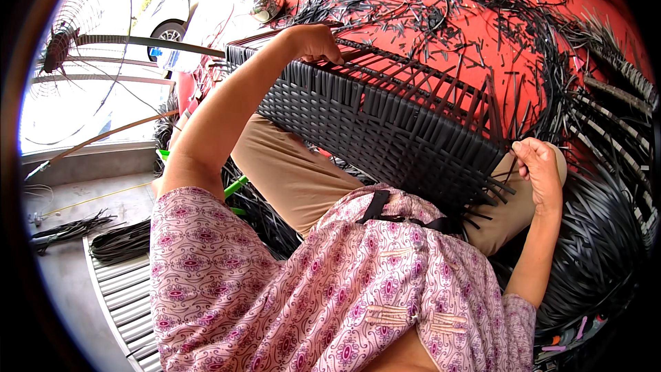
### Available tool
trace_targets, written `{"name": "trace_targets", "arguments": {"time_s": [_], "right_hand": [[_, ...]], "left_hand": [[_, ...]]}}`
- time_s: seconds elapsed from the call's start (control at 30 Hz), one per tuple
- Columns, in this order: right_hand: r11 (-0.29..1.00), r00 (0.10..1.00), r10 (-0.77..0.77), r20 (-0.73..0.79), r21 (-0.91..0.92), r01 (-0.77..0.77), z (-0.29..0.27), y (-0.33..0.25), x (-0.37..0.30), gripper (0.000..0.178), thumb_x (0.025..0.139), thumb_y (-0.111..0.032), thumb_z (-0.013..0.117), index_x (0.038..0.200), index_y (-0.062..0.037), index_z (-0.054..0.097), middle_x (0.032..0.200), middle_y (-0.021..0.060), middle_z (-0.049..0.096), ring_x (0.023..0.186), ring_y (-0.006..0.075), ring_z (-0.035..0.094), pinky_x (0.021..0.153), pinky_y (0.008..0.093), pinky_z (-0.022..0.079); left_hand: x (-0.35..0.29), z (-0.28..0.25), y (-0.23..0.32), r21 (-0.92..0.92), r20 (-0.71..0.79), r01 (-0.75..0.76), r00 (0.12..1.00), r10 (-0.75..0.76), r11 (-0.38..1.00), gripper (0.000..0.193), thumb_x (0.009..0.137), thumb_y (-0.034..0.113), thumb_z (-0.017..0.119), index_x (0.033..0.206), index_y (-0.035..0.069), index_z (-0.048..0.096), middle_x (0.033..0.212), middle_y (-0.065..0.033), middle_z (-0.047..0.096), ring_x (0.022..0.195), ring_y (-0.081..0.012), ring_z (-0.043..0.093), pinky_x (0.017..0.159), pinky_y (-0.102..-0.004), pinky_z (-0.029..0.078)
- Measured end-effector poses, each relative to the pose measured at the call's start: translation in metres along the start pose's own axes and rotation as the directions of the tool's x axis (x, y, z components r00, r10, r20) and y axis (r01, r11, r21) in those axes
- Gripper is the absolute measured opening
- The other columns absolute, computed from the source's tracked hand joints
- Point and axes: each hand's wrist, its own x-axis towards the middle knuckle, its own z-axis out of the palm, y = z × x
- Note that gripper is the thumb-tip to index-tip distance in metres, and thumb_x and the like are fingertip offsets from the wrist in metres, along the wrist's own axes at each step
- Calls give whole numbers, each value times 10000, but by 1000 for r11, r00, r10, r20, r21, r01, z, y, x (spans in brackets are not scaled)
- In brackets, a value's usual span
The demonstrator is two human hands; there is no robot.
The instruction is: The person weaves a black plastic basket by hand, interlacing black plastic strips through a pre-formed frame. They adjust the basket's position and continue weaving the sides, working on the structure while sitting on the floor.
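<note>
A black woven plastic-rattan piece (358,114), boxy and on a frame, leans across my lap. Its near face is tightly woven, while separate strips cross the open top side. My left hand (318,43) is closed over its upper edge toward the left end, fingers curled down onto the strips. Off the right end, my right hand (538,169) is raised with thumb and fingers pinched together beside loose strip ends (492,196). Whatever is in that pinch is too small to make out.
Black strip scraps (434,14) litter the red floor covering (385,27) beyond the piece. A large bundle of black strips (592,255) lies at my right. On the left are a fan (62,48), a slatted panel (120,296) and strip coils (120,241). A bag (265,5) stands farther off.
</note>
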Motion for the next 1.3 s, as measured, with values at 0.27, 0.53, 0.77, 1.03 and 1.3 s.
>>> {"name": "trace_targets", "arguments": {"time_s": [0.27,0.53,0.77,1.03,1.3], "right_hand": [[1000,1000,-18,10,19,17,3,-7,-1,249,903,-265,681,721,-114,603,617,-85,481,532,-4,404,477,169,299],[999,999,-46,-4,27,46,14,-6,0,270,904,-254,680,702,-101,586,623,-84,475,543,1,391,498,177,322],[994,992,-110,-68,-7,110,21,-5,0,189,920,-217,657,822,-57,634,693,-68,523,590,5,415,525,182,356],[994,994,-109,-28,-15,109,17,-5,-6,149,922,-185,644,867,-46,646,734,-57,558,635,11,453,556,189,381],[988,988,-153,-35,-11,153,22,-6,-3,119,914,-152,654,875,-39,652,743,-48,581,637,16,464,558,189,382]], "left_hand": [[6,8,15,218,-66,28,998,-14,975,153,717,179,716,683,45,650,536,-25,472,474,-161,461,443,-344,347],[5,22,31,679,-226,71,967,115,731,258,742,201,610,842,-6,727,853,-182,706,854,-311,693,735,-412,545],[-19,37,59,808,-217,74,960,179,585,234,786,193,583,874,30,724,892,-165,711,868,-285,701,723,-389,542],[-13,43,53,818,-262,122,949,175,561,204,843,188,583,915,69,733,950,-143,713,920,-288,693,754,-406,539],[12,26,30,728,-198,81,976,95,681,281,829,212,576,974,21,722,990,-166,708,956,-318,684,793,-421,549]]}}
